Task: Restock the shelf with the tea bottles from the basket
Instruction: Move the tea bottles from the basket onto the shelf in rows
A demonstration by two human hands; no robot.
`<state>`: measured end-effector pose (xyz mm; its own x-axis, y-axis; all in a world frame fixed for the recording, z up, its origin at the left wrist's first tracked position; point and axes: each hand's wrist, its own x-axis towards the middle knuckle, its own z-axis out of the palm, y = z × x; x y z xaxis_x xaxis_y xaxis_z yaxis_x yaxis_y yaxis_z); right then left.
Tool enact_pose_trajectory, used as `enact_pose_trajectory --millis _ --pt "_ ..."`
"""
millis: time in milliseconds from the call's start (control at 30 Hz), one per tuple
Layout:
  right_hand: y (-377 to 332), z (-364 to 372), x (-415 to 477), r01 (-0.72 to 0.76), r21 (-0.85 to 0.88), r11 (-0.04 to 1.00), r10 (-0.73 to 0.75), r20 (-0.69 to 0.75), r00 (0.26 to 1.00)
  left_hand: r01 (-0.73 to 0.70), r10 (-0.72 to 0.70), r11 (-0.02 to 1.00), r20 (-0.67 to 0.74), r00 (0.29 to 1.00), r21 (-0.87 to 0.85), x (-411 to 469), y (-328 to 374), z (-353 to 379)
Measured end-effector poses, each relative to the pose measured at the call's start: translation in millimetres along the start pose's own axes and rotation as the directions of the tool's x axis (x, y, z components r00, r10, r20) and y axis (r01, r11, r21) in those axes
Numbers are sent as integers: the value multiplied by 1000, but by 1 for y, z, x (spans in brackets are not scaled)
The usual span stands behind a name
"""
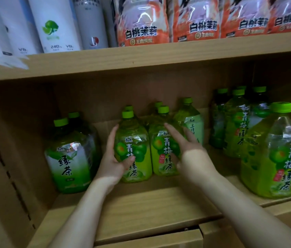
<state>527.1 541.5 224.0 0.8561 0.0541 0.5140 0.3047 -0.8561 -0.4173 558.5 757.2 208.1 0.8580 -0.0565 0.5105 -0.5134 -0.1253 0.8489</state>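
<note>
Two green-capped plum tea bottles stand side by side in the middle of the wooden shelf [141,203]. My left hand [113,158] wraps the left side of the left tea bottle [137,140], thumb across its label. My right hand [189,151] lies against the right side of the right tea bottle [162,145], fingers spread. More bottles stand behind these two. The basket is out of view.
A green tea bottle [69,158] stands at the shelf's left, by the side wall. Several plum tea bottles [273,154] fill the right. The upper shelf board [141,58] carries white bottles and orange-labelled packs. A bare strip of shelf lies in front.
</note>
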Motion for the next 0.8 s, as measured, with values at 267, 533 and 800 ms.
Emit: enact_pose_trajectory --millis 267,533,800 --pt "12 -24 -13 -10 156 988 7 19 1000 45 -3 977 -199 980 209 -4 8 17" --pt "49 -80 -68 -231 -178 956 51 -678 733 -319 444 460 96 891 829 -19 18 41" --pt "82 -92 -81 -454 174 874 485 -378 789 -605 469 477 398 789 637 -31 21 69"
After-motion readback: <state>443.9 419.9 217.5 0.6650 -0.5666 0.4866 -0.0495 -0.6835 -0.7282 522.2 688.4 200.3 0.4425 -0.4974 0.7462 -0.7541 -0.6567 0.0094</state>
